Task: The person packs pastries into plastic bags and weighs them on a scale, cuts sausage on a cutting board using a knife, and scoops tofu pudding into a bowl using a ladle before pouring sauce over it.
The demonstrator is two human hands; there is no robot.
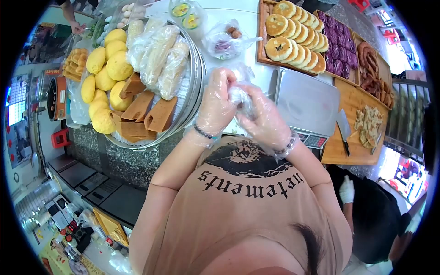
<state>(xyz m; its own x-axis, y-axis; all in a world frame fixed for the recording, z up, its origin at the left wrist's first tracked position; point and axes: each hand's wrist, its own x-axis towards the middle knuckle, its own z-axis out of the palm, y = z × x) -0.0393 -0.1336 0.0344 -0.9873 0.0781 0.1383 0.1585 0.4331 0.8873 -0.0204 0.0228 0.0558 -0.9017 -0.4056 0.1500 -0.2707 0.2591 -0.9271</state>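
My left hand (217, 104) and my right hand (268, 117), both in clear plastic gloves, meet in front of my chest. Between them is a bunched clear plastic bag (240, 97), its top pinched by the fingers of both hands; what it holds is hard to make out. To the left, a round steamer tray (195, 68) bears yellow buns (104, 79), brown cake pieces (140, 106) and bagged pale rolls (158, 59). Just right of my hands is the metal pan of a scale (306, 98). Beyond them, a tied plastic bag with purple and brown food (225, 40) lies on the white table (250, 13).
Flat round breads (288, 34) fill a wooden tray, beside purple pieces (338, 43) and brown coiled food (368, 64). A knife (343, 130) lies on a cutting board (330, 153) near cut flatbread (368, 124). A co-worker's gloved hand (347, 189) is at lower right.
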